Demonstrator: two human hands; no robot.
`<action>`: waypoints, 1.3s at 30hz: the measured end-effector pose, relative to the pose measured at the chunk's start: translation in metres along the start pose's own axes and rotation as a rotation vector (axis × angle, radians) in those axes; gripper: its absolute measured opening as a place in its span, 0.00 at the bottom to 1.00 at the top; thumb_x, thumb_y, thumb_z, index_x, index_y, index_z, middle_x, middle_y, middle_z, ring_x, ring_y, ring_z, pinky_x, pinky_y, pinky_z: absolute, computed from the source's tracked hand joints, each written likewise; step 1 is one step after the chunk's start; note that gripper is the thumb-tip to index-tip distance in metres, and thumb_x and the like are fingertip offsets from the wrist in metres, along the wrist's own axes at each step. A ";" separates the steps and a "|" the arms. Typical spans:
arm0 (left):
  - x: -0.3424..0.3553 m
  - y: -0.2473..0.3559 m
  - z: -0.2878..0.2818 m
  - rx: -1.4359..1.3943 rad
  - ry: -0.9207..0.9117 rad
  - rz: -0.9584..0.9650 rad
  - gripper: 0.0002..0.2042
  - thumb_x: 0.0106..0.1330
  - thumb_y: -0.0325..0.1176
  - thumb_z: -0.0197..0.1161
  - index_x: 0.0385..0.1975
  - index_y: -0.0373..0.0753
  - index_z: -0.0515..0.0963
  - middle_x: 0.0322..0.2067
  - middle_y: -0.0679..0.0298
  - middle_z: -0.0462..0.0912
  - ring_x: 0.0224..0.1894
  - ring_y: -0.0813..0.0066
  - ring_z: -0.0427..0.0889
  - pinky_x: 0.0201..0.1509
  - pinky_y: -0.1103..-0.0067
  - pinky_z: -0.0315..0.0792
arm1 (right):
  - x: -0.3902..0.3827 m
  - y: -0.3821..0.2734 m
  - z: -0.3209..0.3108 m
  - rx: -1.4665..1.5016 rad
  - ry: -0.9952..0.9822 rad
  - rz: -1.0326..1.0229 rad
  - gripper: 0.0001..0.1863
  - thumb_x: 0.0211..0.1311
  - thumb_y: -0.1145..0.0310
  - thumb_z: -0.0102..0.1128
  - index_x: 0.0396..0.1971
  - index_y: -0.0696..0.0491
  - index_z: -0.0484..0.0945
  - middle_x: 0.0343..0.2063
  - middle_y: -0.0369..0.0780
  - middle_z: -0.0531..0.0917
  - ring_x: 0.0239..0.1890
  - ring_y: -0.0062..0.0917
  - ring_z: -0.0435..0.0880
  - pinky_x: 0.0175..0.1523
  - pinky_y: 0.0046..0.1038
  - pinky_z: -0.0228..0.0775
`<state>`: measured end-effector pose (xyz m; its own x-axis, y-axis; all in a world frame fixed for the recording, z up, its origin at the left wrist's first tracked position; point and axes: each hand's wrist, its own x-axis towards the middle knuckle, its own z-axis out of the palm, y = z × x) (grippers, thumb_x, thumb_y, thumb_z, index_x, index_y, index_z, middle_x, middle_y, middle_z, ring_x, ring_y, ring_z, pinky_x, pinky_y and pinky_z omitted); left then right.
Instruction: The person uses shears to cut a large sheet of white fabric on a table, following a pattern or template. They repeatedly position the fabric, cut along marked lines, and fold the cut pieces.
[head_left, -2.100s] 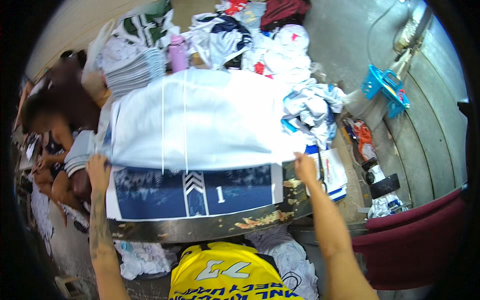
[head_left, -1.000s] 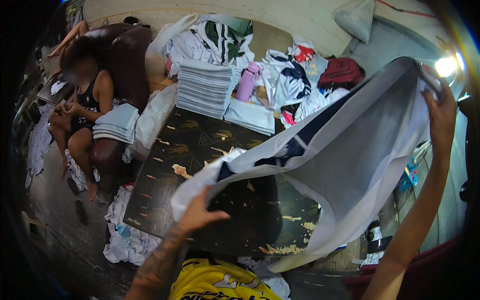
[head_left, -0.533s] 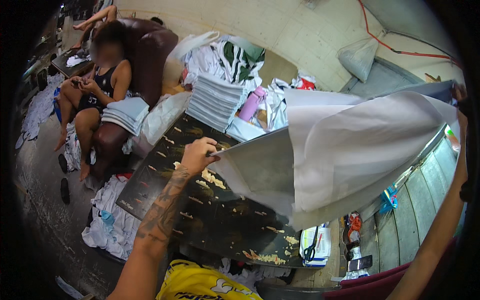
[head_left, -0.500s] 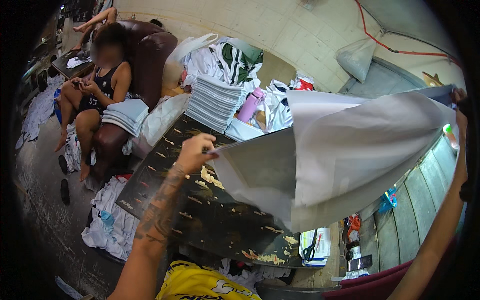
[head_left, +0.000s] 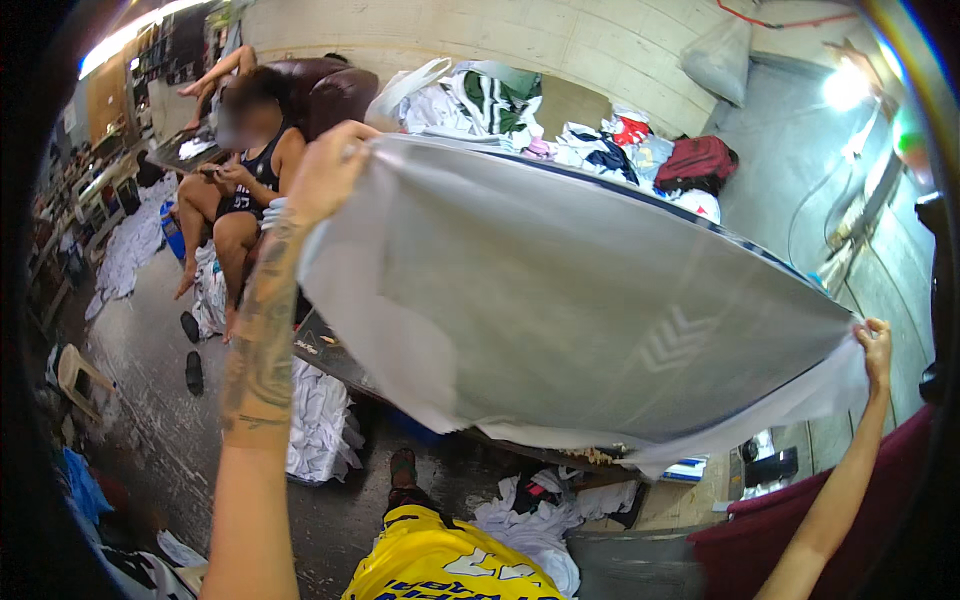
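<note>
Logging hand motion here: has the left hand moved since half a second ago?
Yes: the left hand, holding the pale sheet, has moved up-left in view, closer to the brown armchair.

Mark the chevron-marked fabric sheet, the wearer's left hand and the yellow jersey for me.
Chevron-marked fabric sheet [head_left: 570, 290]: head view, middle of its greyish face.
Left hand [head_left: 328, 176]: head view, back of the hand.
Yellow jersey [head_left: 450, 556]: head view, its front.
</note>
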<state>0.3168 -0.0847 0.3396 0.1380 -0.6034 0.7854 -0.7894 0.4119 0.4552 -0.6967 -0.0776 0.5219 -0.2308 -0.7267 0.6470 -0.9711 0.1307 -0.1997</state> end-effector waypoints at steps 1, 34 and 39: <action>0.004 0.000 -0.012 0.054 0.011 0.028 0.11 0.74 0.33 0.64 0.49 0.36 0.85 0.43 0.53 0.90 0.47 0.65 0.87 0.56 0.71 0.78 | -0.039 -0.018 0.013 0.275 -0.033 -0.168 0.22 0.65 0.67 0.76 0.55 0.60 0.82 0.59 0.45 0.80 0.63 0.32 0.79 0.70 0.35 0.70; -0.018 -0.204 -0.111 -0.602 0.285 -0.612 0.19 0.82 0.42 0.59 0.64 0.37 0.78 0.47 0.71 0.83 0.46 0.83 0.80 0.54 0.80 0.72 | -0.120 -0.266 0.175 0.711 -0.353 0.073 0.07 0.66 0.70 0.71 0.35 0.59 0.87 0.35 0.35 0.88 0.37 0.18 0.84 0.44 0.23 0.74; -0.190 -0.240 -0.052 -0.444 0.075 -0.940 0.12 0.80 0.42 0.61 0.51 0.42 0.80 0.35 0.72 0.83 0.30 0.87 0.78 0.28 0.87 0.68 | -0.242 -0.256 0.265 0.583 -0.457 0.077 0.04 0.58 0.75 0.75 0.32 0.58 0.88 0.33 0.37 0.82 0.39 0.26 0.83 0.48 0.29 0.73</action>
<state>0.5106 -0.0336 0.1031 0.6321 -0.7732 0.0513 -0.0556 0.0208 0.9982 -0.3758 -0.1140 0.2220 -0.1255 -0.9547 0.2698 -0.7343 -0.0935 -0.6723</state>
